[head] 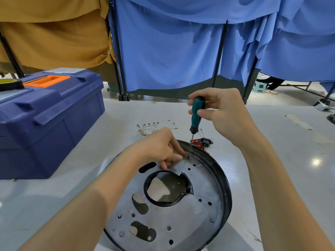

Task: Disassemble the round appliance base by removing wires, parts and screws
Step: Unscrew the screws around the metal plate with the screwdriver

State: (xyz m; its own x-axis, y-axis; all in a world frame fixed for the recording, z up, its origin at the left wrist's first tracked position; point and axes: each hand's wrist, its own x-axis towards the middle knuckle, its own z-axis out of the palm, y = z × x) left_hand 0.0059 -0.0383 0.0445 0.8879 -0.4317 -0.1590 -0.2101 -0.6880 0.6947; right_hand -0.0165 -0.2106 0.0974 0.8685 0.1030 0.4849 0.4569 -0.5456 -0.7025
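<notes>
The round appliance base, a grey metal plate with a black rim and a large centre hole, lies flat on the table in front of me. My right hand grips the teal handle of a screwdriver, held upright with its tip on a screw near the far rim. My left hand rests on the plate just left of that screw, fingers curled down against the metal. Two more screws sit near the plate's front edge.
Removed white wires and small brass terminals lie on the table behind the base. A black part with red switches sits by the far rim. A big blue toolbox stands at the left. Blue and tan curtains hang behind.
</notes>
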